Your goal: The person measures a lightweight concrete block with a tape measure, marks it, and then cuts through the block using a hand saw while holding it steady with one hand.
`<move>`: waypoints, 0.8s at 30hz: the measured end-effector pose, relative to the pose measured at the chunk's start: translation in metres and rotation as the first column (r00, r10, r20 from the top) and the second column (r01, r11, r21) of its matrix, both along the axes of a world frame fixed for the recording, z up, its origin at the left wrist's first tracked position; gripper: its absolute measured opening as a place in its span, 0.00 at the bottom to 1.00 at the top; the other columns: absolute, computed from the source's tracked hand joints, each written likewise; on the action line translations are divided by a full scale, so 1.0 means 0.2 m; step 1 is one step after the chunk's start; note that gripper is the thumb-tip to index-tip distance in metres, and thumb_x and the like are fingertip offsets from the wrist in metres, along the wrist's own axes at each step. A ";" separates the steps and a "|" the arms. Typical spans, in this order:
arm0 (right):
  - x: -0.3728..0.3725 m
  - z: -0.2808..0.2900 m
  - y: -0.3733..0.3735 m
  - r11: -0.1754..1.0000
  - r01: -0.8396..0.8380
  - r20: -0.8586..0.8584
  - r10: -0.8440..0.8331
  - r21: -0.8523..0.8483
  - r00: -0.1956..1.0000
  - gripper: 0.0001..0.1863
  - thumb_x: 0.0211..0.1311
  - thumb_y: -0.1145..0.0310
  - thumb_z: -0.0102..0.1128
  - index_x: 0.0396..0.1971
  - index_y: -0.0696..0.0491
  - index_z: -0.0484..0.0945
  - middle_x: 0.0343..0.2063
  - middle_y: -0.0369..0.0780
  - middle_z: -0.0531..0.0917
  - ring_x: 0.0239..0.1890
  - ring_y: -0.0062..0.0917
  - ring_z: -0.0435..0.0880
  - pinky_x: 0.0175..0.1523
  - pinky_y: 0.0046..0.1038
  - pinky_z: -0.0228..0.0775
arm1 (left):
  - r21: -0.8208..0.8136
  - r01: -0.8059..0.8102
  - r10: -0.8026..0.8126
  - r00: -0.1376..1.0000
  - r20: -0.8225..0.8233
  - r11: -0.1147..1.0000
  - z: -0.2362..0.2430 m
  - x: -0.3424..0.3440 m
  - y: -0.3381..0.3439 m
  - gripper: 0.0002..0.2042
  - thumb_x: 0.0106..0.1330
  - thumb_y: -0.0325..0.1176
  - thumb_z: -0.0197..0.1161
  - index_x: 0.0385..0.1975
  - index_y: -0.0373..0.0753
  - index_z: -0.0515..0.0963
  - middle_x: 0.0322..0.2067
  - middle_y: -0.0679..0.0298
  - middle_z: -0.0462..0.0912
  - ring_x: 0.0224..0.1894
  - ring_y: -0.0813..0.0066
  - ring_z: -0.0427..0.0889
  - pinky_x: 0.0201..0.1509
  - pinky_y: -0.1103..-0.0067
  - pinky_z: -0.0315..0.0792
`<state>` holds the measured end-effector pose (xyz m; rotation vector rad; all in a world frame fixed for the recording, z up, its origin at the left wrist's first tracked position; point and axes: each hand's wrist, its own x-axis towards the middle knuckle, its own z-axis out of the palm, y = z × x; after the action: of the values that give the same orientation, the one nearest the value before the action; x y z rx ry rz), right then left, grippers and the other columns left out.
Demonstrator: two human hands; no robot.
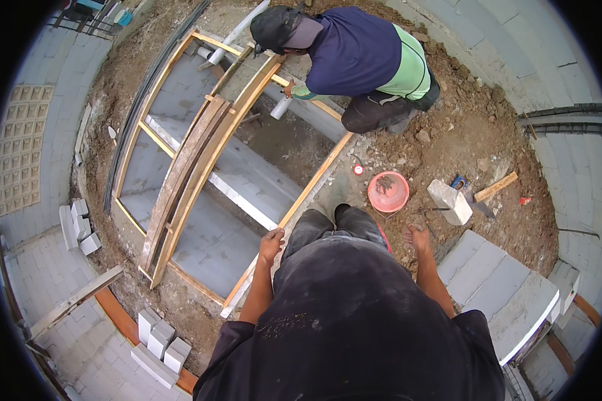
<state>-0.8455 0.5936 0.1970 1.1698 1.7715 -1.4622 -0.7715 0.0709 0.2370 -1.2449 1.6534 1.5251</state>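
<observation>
By the wooden frame (212, 152) | your left hand (271, 244): grip unclear; right hand (418, 238): loosely spread | seemingly paused | next: firm grip needed

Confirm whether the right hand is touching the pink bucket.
Apart: the head view shows bare soil between the right hand and the pink bucket.

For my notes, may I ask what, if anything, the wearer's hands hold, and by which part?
I cannot tell: the left hand curls beside the long yellowish wooden rail; the right hand shows no clear grip.
</observation>
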 end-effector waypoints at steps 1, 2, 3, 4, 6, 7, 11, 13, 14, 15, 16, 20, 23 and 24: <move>0.05 0.05 0.01 0.999 0.008 0.042 -0.009 0.038 0.999 0.11 0.69 0.61 0.62 0.45 0.51 0.80 0.35 0.37 0.85 0.33 0.24 0.84 0.36 0.29 0.76 | -0.014 -0.018 0.018 1.000 -0.003 1.000 -0.03 0.01 -0.01 0.28 0.71 0.50 0.64 0.63 0.36 0.76 0.51 0.58 0.84 0.49 0.66 0.84 0.48 0.71 0.76; 0.09 0.08 0.00 0.997 0.022 0.083 -0.029 0.076 0.996 0.11 0.68 0.62 0.62 0.44 0.51 0.80 0.34 0.37 0.85 0.32 0.24 0.84 0.35 0.28 0.76 | -0.027 -0.028 0.028 1.000 -0.006 0.999 -0.05 0.01 -0.02 0.27 0.71 0.49 0.64 0.62 0.37 0.77 0.51 0.59 0.84 0.49 0.66 0.84 0.48 0.71 0.76; 0.12 0.09 0.01 0.994 0.054 0.072 -0.062 0.098 0.995 0.11 0.68 0.62 0.62 0.44 0.51 0.80 0.34 0.37 0.85 0.32 0.24 0.84 0.35 0.28 0.76 | -0.015 -0.037 0.036 0.999 -0.008 0.999 -0.09 0.03 -0.04 0.25 0.71 0.49 0.63 0.60 0.38 0.78 0.49 0.60 0.84 0.47 0.67 0.84 0.47 0.71 0.76; 0.17 0.07 0.03 0.992 0.068 0.058 -0.075 0.106 0.996 0.12 0.68 0.61 0.63 0.44 0.52 0.80 0.33 0.37 0.85 0.31 0.24 0.83 0.34 0.28 0.76 | 0.006 -0.043 0.043 0.999 0.003 0.999 -0.10 0.04 -0.04 0.23 0.72 0.49 0.63 0.59 0.39 0.78 0.49 0.61 0.84 0.47 0.68 0.83 0.46 0.71 0.75; 0.24 0.10 0.03 0.984 0.123 0.040 -0.129 0.132 0.991 0.12 0.67 0.61 0.63 0.44 0.52 0.80 0.32 0.37 0.84 0.30 0.24 0.83 0.34 0.28 0.76 | 0.030 -0.072 0.071 0.997 0.039 0.997 -0.14 0.11 -0.09 0.23 0.72 0.47 0.62 0.60 0.39 0.77 0.50 0.61 0.83 0.46 0.69 0.83 0.43 0.72 0.75; 0.23 0.15 -0.01 0.987 0.104 0.013 -0.106 0.126 0.994 0.12 0.68 0.61 0.63 0.44 0.53 0.80 0.32 0.37 0.84 0.29 0.24 0.83 0.33 0.29 0.77 | 0.052 -0.045 0.043 0.998 0.035 0.998 -0.18 0.15 -0.13 0.23 0.72 0.48 0.62 0.59 0.39 0.77 0.50 0.61 0.83 0.45 0.69 0.83 0.43 0.72 0.74; 0.38 0.24 -0.05 0.985 0.160 -0.089 -0.154 0.065 0.984 0.11 0.68 0.62 0.63 0.44 0.53 0.81 0.32 0.37 0.85 0.29 0.24 0.83 0.33 0.31 0.79 | 0.043 0.104 -0.106 0.993 0.050 0.994 -0.24 0.17 -0.10 0.22 0.72 0.47 0.62 0.59 0.40 0.77 0.50 0.61 0.84 0.43 0.69 0.83 0.43 0.73 0.74; 0.56 0.22 -0.04 0.980 0.183 -0.081 -0.177 0.081 0.981 0.11 0.68 0.63 0.63 0.44 0.53 0.81 0.32 0.37 0.85 0.28 0.24 0.83 0.33 0.32 0.80 | 0.066 0.174 -0.179 0.981 0.080 0.983 -0.22 0.16 -0.06 0.22 0.72 0.47 0.62 0.58 0.39 0.77 0.49 0.61 0.84 0.43 0.69 0.83 0.43 0.73 0.74; 0.64 0.21 -0.03 0.983 0.164 -0.081 -0.158 0.084 0.984 0.10 0.69 0.63 0.63 0.44 0.53 0.82 0.32 0.38 0.85 0.28 0.24 0.83 0.34 0.32 0.81 | 0.077 0.202 -0.209 0.973 0.100 0.976 -0.21 0.16 -0.05 0.22 0.72 0.46 0.62 0.57 0.38 0.78 0.48 0.61 0.84 0.43 0.70 0.83 0.42 0.74 0.73; 0.61 0.22 -0.09 0.980 0.180 -0.100 -0.172 0.080 0.980 0.10 0.69 0.63 0.63 0.44 0.53 0.82 0.32 0.38 0.85 0.28 0.24 0.83 0.34 0.32 0.81 | 0.119 0.204 -0.206 0.979 0.002 0.972 -0.36 0.22 -0.20 0.21 0.71 0.46 0.62 0.55 0.37 0.79 0.46 0.62 0.84 0.42 0.71 0.82 0.41 0.75 0.72; 0.65 0.20 -0.10 0.982 0.182 -0.046 -0.179 0.057 0.983 0.11 0.67 0.63 0.64 0.42 0.54 0.83 0.30 0.37 0.86 0.28 0.25 0.84 0.34 0.30 0.80 | 0.140 0.240 -0.242 0.970 -0.002 0.961 -0.36 0.19 -0.18 0.21 0.71 0.46 0.62 0.55 0.37 0.79 0.46 0.62 0.84 0.42 0.71 0.82 0.41 0.75 0.72; 0.84 0.04 -0.05 0.959 0.268 -0.085 -0.261 0.086 0.961 0.13 0.67 0.63 0.64 0.41 0.58 0.86 0.31 0.38 0.88 0.32 0.27 0.87 0.38 0.29 0.81 | 0.069 0.333 -0.338 0.939 0.070 0.940 -0.19 -0.04 0.00 0.21 0.71 0.48 0.62 0.53 0.37 0.80 0.41 0.63 0.84 0.39 0.72 0.81 0.41 0.72 0.72; 0.64 0.08 -0.03 0.916 0.393 -0.050 -0.397 -0.073 0.916 0.20 0.70 0.59 0.64 0.51 0.60 0.83 0.37 0.41 0.88 0.36 0.28 0.88 0.43 0.31 0.81 | 0.035 0.304 -0.305 0.936 0.178 0.952 -0.15 -0.30 0.06 0.25 0.71 0.51 0.61 0.61 0.42 0.76 0.50 0.63 0.83 0.45 0.66 0.82 0.45 0.68 0.74; 0.48 0.20 -0.07 0.833 0.528 0.005 -0.535 -0.166 0.845 0.22 0.70 0.58 0.64 0.54 0.60 0.81 0.39 0.42 0.88 0.38 0.28 0.87 0.45 0.31 0.80 | 0.008 0.284 -0.281 0.944 0.175 0.959 -0.11 -0.40 0.07 0.25 0.71 0.51 0.61 0.61 0.42 0.76 0.50 0.63 0.83 0.45 0.66 0.82 0.45 0.68 0.74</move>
<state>-0.7499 0.5790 0.2363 1.6400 1.3675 -1.9138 -0.8505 0.0847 0.2142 -1.0622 1.6505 1.1966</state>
